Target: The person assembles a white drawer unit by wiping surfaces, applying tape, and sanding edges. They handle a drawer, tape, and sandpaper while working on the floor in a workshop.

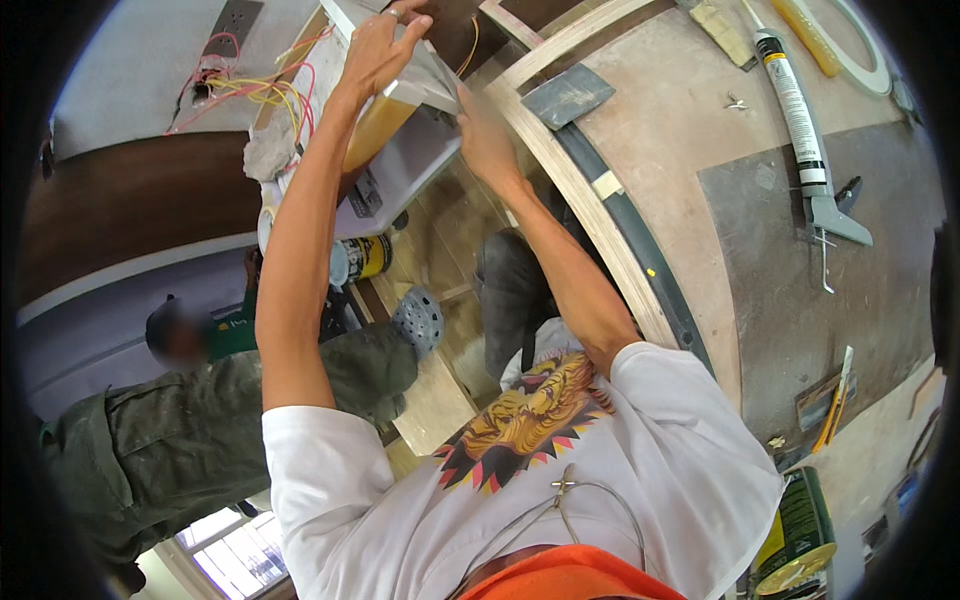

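My left hand (378, 50), a ring on one finger, is closed over the upper edge of a white panel (345, 18). My right hand (487, 140) is lower and to the right, against the side of a pale grey-white flat piece (430, 80). Its fingers are smeared by motion, so I cannot tell whether it grips anything. A yellowish board (378, 130) shows beneath the panel, between my forearms. Just left of my left forearm, loose red and yellow wires (265, 92) come out of the wall.
A curved plywood-edged worktop (640, 140) on the right holds a caulking gun (795, 120), a grey plate (568, 96), a dark sheet (800, 270) and a yellow cutter (832, 420). A can (795, 530) stands lower right. A co-worker's trousered leg (230, 400) and a bucket (370, 256) are left.
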Motion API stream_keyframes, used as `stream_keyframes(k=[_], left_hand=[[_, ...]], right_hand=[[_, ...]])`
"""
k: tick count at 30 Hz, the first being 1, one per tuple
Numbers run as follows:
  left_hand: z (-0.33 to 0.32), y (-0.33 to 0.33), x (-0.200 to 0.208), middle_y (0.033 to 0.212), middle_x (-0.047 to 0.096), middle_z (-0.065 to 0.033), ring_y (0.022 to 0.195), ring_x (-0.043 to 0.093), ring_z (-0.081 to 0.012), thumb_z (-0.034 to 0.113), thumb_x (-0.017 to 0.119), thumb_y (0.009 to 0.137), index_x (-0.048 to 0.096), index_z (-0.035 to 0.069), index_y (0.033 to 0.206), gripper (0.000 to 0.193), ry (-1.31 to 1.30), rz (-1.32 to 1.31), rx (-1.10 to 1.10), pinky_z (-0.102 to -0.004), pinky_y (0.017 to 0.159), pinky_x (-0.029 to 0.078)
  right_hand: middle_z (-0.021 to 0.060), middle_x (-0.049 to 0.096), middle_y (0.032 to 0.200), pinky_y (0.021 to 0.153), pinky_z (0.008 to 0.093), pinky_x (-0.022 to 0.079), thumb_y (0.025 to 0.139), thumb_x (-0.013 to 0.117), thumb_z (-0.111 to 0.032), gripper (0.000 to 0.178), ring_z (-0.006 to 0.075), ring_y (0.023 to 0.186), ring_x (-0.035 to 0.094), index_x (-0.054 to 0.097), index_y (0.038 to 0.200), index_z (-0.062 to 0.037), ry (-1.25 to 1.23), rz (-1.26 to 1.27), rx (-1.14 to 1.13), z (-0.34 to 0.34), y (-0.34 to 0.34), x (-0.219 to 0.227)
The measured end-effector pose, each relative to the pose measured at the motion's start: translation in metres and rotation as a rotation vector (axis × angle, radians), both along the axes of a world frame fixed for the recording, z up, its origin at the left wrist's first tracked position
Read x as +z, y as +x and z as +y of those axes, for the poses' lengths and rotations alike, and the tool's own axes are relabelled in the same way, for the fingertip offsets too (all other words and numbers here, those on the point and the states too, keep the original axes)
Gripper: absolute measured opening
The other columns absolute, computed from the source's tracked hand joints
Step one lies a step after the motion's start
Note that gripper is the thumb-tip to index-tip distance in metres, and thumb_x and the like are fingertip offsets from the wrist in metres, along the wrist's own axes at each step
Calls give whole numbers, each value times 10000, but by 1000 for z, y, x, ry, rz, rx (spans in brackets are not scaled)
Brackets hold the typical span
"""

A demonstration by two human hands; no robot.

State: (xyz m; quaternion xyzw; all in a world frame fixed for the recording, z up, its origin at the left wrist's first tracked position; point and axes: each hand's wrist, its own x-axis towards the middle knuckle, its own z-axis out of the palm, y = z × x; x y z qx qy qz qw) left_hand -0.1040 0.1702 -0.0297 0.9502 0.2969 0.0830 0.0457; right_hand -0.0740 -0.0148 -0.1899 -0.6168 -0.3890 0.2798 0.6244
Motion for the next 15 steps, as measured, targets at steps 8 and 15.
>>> stream_keyframes(k=[8, 15], left_hand=[[-8, 6, 2, 1158, 719, -192, 1156, 646, -369, 448, 558, 1020, 617, 98, 1391, 514, 28, -68, -47, -460, 1034, 459], [-12, 12, 4, 1124, 716, -201, 1114, 653, -372, 418, 566, 1017, 603, 69, 1395, 516, 27, -54, -50, -461, 1003, 477]], right_hand=[[346, 679, 949, 785, 566, 517, 1054, 515, -178, 513, 514, 903, 669, 431, 1559, -213, 54, 32, -56, 5, -8, -23], [305, 556, 1292, 1021, 487, 418, 1054, 487, -137, 514, 465, 1201, 534, 403, 1559, -94, -12, 119, 18, -5, -8, -17]])
